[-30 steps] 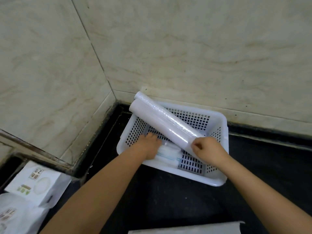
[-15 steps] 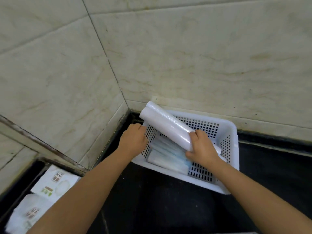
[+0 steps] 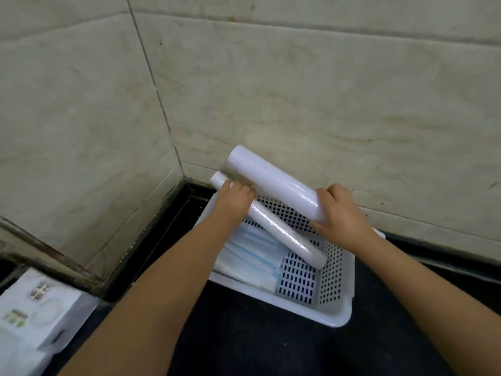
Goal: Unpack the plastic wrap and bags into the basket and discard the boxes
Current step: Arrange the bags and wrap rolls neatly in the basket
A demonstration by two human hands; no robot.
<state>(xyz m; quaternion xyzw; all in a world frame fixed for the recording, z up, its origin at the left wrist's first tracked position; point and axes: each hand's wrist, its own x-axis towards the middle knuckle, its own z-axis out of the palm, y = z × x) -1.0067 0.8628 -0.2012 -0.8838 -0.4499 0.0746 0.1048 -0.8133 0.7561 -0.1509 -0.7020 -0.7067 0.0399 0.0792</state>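
A white perforated basket [image 3: 336, 308] sits on the black counter in the wall corner. My right hand [image 3: 340, 213] grips the near end of a thick white roll of plastic wrap [image 3: 271, 183], held above the basket's back rim. My left hand [image 3: 234, 200] holds the far end of a thinner roll [image 3: 284, 234], which slants down into the basket with its lower end on the floor of it. Flat packs of bags with blue stripes [image 3: 252, 259] lie in the basket's left half.
Tiled walls [image 3: 298, 104] meet in a corner right behind the basket. White boxes with printed labels [image 3: 40, 302] lie at the lower left, below the counter edge. Bare black counter [image 3: 257, 348] lies in front of the basket.
My left hand left the basket's left rim and took hold of the thinner roll's far end. My right hand lifted the thick roll higher, toward the back wall. The view shifted right.
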